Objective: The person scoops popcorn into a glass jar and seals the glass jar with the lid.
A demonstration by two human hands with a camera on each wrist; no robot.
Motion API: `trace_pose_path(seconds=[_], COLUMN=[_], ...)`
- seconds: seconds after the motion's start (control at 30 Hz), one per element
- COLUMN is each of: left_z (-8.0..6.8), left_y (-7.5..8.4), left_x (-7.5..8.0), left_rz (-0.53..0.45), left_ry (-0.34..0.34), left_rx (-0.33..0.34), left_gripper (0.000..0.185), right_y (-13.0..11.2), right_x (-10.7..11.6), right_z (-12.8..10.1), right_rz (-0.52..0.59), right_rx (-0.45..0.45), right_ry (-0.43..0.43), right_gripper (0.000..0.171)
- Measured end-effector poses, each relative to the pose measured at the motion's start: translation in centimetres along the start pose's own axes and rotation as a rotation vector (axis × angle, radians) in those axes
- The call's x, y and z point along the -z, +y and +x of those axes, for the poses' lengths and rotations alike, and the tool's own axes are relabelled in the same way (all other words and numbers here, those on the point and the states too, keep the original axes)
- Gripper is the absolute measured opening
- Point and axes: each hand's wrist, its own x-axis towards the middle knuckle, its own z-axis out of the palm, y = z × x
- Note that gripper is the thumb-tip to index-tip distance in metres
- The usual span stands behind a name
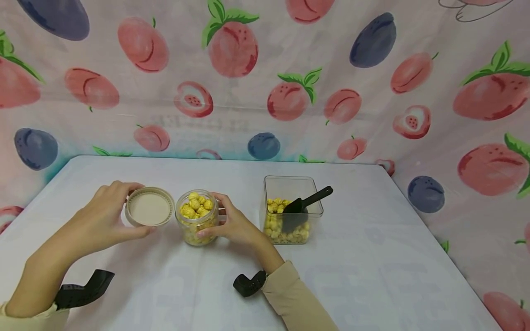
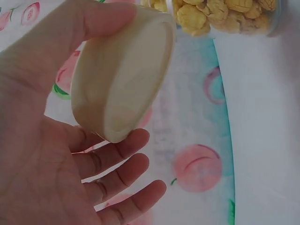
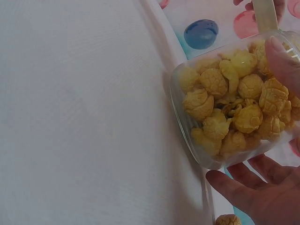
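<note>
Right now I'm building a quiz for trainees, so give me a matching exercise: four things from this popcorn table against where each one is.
Things:
1. lid
2. round jar
3. black scoop
4. square container

Places:
a. gripped by the right hand
b. standing to the right of the jar
c. held by the left hand
d. resting inside the square container

Pairs: 1-c, 2-a, 3-d, 4-b
</note>
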Motion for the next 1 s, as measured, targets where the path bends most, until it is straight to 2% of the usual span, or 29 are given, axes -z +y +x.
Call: trace_pose_path(seconds=[0.17, 0.4, 0.7, 0.9, 1.0], left_z=[0.2, 0.8, 1.7, 2.4, 2.7], left_y=[0.3, 0.7, 1.3, 2.5, 2.9], left_x=[0.2, 0.1, -0.4, -1.0, -1.3], left_rz=[-0.001, -0.045, -0.258, -0.343, -0.385], left_ry=[0.019, 0.074, 0.048, 0.017, 0.01], left_rx=[-0.022, -0.098, -0.143, -0.131, -0.157], left_gripper=[0.082, 0.077, 0.078, 0.08, 0.08], right_y=[0.0, 0.0, 0.0, 0.0, 0.1], right_x=[0.0, 0.0, -0.1, 0.0, 0.0], right_z=[0.0, 0.0, 0.1, 0.0, 0.1], right_rz=[0.002, 0.005, 0.001, 0.009, 0.016], right_rx=[0.003, 0.003, 0.002, 0.004, 0.009], right_ry=[-0.002, -0.001, 0.004, -0.002, -0.008], right_gripper=[0.084, 0.084, 0.084, 0.083, 0.083])
